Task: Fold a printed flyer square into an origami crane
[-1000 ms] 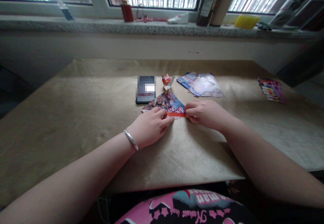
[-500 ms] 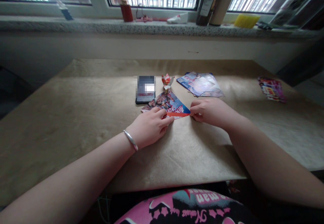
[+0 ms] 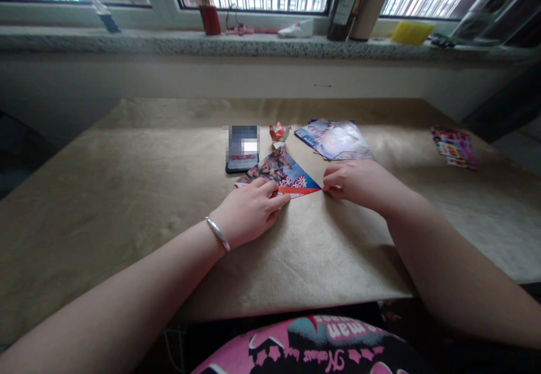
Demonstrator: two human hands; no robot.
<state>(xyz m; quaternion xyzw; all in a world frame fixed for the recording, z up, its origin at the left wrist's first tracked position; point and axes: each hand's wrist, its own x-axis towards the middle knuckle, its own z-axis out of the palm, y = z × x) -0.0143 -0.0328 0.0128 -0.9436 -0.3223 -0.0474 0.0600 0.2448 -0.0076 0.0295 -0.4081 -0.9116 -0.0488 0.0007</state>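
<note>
A sheet of glossy printed paper [image 3: 287,171], folded into a triangle with a red and white band along its near edge, lies on the table in front of me. My left hand [image 3: 249,208] rests on its near left part, fingers laid out over the paper and covering some of that edge. At the sharp right corner, my right hand [image 3: 344,182] has thumb and fingers closed together on the tip. A small red and white folded paper flower [image 3: 279,133] stands just behind the triangle's top point.
A phone [image 3: 243,151] lies left of the flower, close to the folded paper. Several printed sheets [image 3: 333,139] are stacked behind my right hand. More colourful paper [image 3: 454,147] lies far right on the table [image 3: 105,194]. Jars and a yellow block [image 3: 412,33] line the windowsill.
My right hand has shifted slightly right, to the very tip of the corner, so a little more of the paper shows there. My left hand stays in place.
</note>
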